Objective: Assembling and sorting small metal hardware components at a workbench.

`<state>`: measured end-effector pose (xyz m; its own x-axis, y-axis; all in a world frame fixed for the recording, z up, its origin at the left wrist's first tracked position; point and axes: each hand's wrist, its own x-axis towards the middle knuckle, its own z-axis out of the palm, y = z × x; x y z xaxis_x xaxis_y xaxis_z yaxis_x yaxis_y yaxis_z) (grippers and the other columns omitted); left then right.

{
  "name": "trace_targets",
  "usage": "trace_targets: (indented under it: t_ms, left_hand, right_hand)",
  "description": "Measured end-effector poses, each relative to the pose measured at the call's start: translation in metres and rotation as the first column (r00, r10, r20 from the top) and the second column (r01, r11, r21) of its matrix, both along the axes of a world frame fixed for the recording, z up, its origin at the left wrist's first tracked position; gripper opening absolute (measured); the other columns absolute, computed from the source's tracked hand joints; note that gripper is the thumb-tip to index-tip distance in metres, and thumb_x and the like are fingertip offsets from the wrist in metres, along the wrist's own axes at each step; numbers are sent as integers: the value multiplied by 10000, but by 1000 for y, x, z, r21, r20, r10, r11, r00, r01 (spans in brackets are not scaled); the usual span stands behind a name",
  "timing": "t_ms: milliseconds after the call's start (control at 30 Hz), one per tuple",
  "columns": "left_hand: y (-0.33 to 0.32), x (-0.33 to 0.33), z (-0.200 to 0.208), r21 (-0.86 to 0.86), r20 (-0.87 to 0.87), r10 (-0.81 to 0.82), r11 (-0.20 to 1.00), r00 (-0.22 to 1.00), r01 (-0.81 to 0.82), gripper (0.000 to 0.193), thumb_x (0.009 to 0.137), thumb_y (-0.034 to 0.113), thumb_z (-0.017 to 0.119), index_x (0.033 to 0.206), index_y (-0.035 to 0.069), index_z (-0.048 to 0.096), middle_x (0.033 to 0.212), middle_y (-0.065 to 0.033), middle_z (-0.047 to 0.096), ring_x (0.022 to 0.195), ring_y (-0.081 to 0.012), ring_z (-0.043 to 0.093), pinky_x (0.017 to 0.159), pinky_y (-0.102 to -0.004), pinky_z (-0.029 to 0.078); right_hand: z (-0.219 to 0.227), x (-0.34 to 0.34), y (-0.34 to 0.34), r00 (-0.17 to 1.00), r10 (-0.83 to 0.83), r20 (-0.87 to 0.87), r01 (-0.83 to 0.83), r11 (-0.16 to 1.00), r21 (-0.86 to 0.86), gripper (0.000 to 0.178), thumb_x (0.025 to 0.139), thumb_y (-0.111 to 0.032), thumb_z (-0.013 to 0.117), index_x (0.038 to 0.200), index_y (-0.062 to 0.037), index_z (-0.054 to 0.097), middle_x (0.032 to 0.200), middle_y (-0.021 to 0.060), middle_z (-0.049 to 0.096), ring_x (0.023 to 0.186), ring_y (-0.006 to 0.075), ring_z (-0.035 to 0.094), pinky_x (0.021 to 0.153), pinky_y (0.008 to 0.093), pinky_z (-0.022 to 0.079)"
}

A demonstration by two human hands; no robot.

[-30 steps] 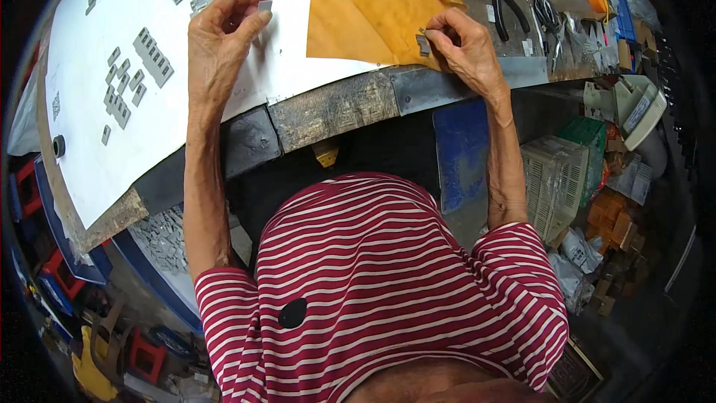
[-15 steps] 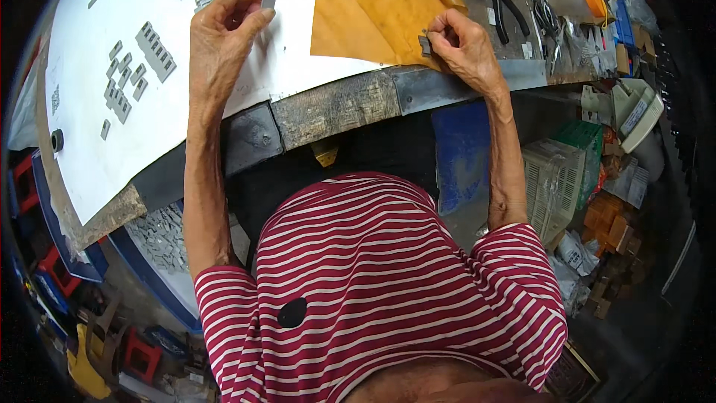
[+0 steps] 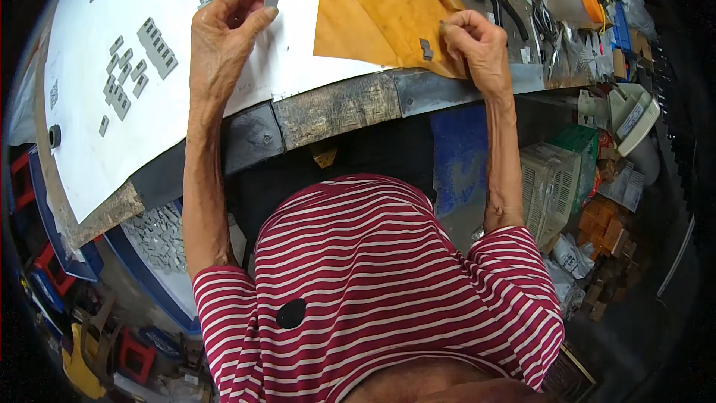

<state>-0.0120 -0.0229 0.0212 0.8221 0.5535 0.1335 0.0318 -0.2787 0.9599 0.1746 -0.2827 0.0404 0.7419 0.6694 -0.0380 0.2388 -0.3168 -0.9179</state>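
Since the earlier frame the right hand (image 3: 481,41) has drawn off to the right, away from the dark little part (image 3: 426,49) — perhaps two touching, I cannot tell — which now lies just beside it, near the right corner of the amber sheet (image 3: 358,19). The left hand (image 3: 230,22) has hardly shifted; its grip pinches a flat gray piece (image 3: 271,1) between thumb and forefinger, lifted at the far side of the white sheet (image 3: 298,67). The right grip has thumb and forefinger close together, but whether anything tiny sits between them I cannot tell. To handle this well, I would keep the left pinch light and on the edges, so the face of the piece stays in sight and does not twist. The right fingertips would do best to take such a small part by its sides, since pressing down could make the amber sheet slide. That sheet reaches the near edge of the bench (image 3: 335,104), so a flicked part could drop off — slow, short moves seem safest. The loose pieces (image 3: 125,73) at left are best left undisturbed.
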Motion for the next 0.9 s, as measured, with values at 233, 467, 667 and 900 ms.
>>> trace_targets:
  t_ms: [233,467,667,900]
  left_hand:
    - [1,-1,1,-21,41,-26,999,999,27,229,756,149,661,977,91,640,837,-4,608,801,-77,556,749,-226,460]
    - [-4,1,4,-20,115,-7,1000,993,9,187,764,124,628,938,59,641,752,-9,595,693,-71,543,678,-200,471]
    - [-4,0,2,-36,66,-20,999,998,22,209,745,146,651,937,65,639,758,-18,602,704,-87,563,680,-211,477]
    - [-4,0,2,-183,60,-64,980,996,74,222,756,122,649,951,21,615,726,-49,622,636,-89,576,601,-209,475]
  right_hand:
    - [10,-7,22,790,144,-596,122,916,383,53,785,-3,569,811,27,534,693,48,527,561,85,467,456,188,346]
    - [9,-37,63,667,258,-699,104,897,431,84,752,29,567,830,21,540,670,20,502,546,76,452,448,187,332]
    - [7,-56,89,721,252,-645,58,906,418,133,753,25,526,876,68,554,670,13,478,530,55,393,438,165,295]
    - [0,-58,99,754,228,-617,64,908,413,118,753,25,524,856,67,562,666,2,474,521,38,380,427,153,272]
